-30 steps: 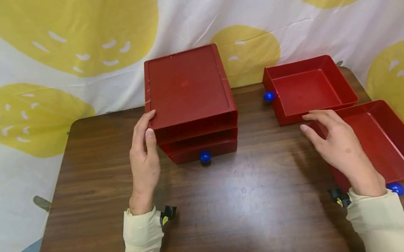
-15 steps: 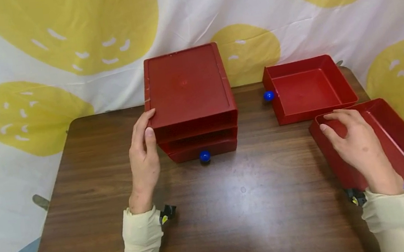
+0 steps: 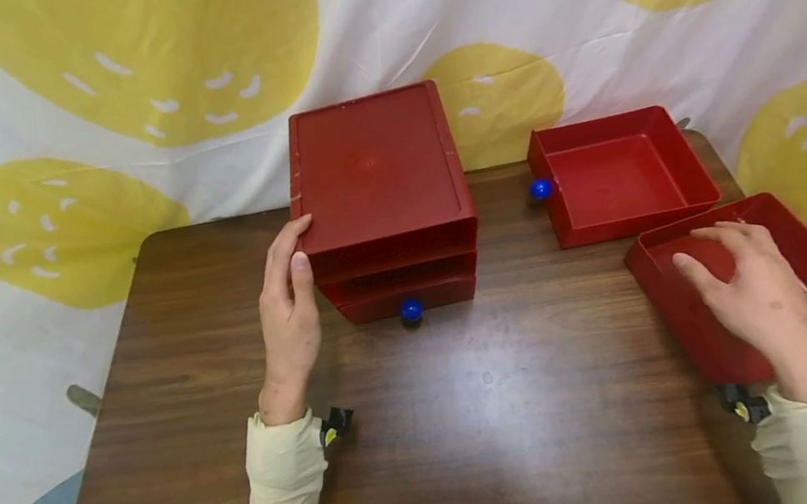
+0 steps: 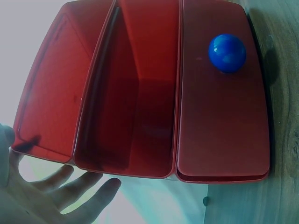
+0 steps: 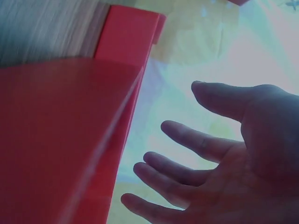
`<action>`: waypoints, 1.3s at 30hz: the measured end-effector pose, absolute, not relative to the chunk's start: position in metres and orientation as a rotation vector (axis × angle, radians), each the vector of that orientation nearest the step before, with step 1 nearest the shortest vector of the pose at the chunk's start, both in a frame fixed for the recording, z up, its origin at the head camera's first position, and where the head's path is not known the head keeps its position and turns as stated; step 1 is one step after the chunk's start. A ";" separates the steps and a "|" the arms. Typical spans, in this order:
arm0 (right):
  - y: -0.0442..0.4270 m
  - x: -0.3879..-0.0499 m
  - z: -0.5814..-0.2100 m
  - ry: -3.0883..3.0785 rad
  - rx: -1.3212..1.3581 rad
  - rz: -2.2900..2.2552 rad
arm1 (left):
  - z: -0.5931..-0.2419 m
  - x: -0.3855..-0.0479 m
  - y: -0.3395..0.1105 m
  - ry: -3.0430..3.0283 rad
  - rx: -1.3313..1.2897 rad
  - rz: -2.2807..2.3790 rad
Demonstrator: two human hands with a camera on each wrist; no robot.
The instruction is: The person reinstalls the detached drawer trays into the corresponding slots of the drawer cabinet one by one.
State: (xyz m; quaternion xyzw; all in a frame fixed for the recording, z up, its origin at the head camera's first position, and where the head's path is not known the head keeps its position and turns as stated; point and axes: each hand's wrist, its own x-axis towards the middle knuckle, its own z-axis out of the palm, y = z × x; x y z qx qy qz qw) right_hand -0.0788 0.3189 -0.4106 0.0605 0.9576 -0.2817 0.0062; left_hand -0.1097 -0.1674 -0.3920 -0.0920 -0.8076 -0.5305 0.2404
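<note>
A red drawer cabinet (image 3: 376,167) stands at the back of the table. Its two upper slots gape in the left wrist view (image 4: 135,93), and a drawer front with a blue knob (image 3: 411,311) fills the lowest one. My left hand (image 3: 290,325) rests against the cabinet's left front corner, its fingers fairly straight along the side. Over a loose red drawer (image 3: 671,311) at the right hovers my right hand (image 3: 773,303), fingers spread and slightly bent, holding nothing. That hand and sleeve hide part of this drawer; its knob is out of sight.
Behind it lies a second loose red drawer (image 3: 614,180), its blue knob (image 3: 539,189) facing left. Everything stands on a dark wooden table (image 3: 487,443). A white cloth with yellow lemon-like shapes (image 3: 498,97) hangs close behind the table.
My right hand has moved rightward and toward me, from the near drawer's left edge to over its inside. The left hand and the cabinet have stayed in place.
</note>
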 end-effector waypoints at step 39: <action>0.331 -0.046 -0.416 2.702 -0.049 -0.620 | -0.367 -0.097 -0.156 -2.187 -0.268 -1.485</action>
